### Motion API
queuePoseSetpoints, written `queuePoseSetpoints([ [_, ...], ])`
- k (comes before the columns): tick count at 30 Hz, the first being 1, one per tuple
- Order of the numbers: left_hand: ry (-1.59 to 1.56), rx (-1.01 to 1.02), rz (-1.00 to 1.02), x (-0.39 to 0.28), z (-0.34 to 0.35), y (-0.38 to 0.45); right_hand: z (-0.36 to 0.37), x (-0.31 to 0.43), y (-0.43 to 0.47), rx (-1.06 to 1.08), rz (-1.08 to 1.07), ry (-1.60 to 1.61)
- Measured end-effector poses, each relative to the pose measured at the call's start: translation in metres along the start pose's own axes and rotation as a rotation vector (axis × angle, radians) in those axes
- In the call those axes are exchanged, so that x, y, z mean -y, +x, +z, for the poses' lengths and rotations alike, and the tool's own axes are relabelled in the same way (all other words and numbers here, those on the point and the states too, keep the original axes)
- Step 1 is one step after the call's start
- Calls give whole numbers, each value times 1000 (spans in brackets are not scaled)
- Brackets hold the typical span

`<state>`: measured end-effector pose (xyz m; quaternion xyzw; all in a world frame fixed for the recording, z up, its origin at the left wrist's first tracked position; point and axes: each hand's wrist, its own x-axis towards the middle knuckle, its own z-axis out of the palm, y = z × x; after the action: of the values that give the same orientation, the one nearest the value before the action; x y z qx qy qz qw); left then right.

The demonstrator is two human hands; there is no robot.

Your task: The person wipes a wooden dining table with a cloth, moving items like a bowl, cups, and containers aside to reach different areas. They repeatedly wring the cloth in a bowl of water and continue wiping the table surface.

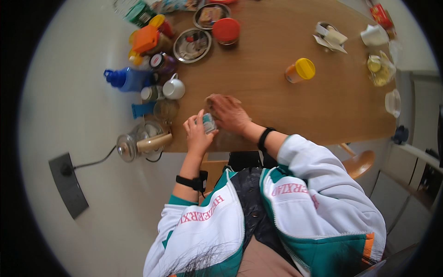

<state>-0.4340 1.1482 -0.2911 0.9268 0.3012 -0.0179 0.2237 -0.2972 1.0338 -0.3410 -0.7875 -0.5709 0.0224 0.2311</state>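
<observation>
My left hand (199, 133) grips a small clear container with a teal and white label (208, 123), near the front edge of the wooden table (263, 79). Right beside it, my right hand (229, 114) lies palm down, fingers spread, over a beige cloth or piece of paper (234, 99) that shows past its fingers. Whether that hand grips the beige thing cannot be told. To the left of the hands are a white mug (173, 88) and an upturned-looking clear glass (166, 110).
A glass electric kettle (149, 140) stands at the left edge, its cord running to a wall socket. Behind are metal plates (192, 45), a red-lidded jar (226, 31) and a blue bottle (129, 79). A yellow-lidded jar (300, 70) stands right of the hands.
</observation>
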Motion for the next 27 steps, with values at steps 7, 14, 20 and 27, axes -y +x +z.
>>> queuePoseSetpoints([
  [7, 33, 78, -6, -13, 0, 13, -17, -74, -50, -70, 47, -15],
  [14, -24, 119, 108, -37, 17, 44, -101, -191, -261, -113, 781, -178],
  [20, 26, 126, 151, -47, 36, 62, -202, -225, -358, -575, 1630, -207],
  [27, 153, 121, 99, -61, 51, 71, -103, -138, -202, -146, 645, 62],
])
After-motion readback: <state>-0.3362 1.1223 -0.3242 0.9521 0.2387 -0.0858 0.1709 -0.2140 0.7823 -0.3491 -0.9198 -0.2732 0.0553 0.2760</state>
